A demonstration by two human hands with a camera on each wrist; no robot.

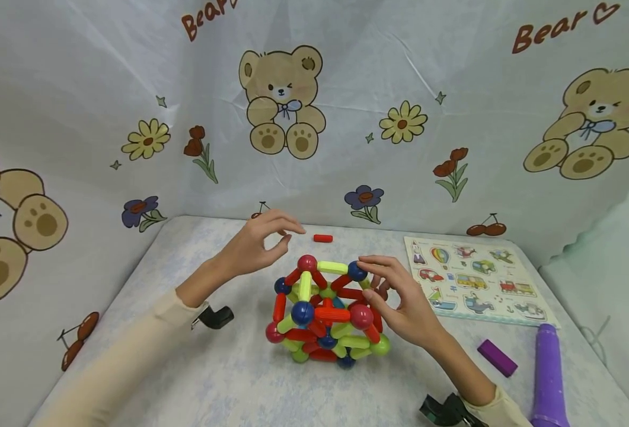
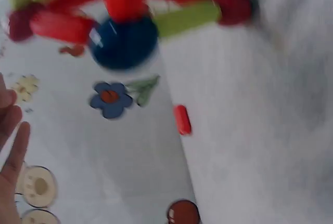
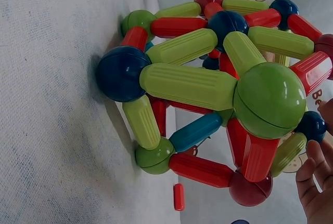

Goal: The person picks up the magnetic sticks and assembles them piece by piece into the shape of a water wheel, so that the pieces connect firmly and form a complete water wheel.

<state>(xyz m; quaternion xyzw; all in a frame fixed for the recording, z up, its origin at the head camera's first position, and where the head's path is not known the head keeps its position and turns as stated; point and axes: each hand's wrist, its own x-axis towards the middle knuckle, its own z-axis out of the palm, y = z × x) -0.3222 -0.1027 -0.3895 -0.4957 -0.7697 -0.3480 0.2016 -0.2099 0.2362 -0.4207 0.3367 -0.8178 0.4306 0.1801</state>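
A dome-like structure of red, green and blue magnetic rods and balls (image 1: 325,311) stands mid-table; it fills the right wrist view (image 3: 208,83) and shows blurred in the left wrist view (image 2: 123,42). My right hand (image 1: 374,279) rests against its upper right side, the index fingertip by a blue ball (image 1: 357,271) and the fingers (image 3: 315,182) lightly bent. Hovering above and behind its left side, my left hand (image 1: 293,234) holds nothing, its fingers (image 2: 13,146) relaxed. A loose red rod (image 1: 322,238) (image 2: 181,119) (image 3: 178,197) lies on the table behind the structure.
A vehicle puzzle board (image 1: 474,279) lies at the right rear. A purple block (image 1: 497,357) and a purple cylinder (image 1: 549,373) lie front right. Bear-print cloth (image 1: 282,101) walls the table at back and sides.
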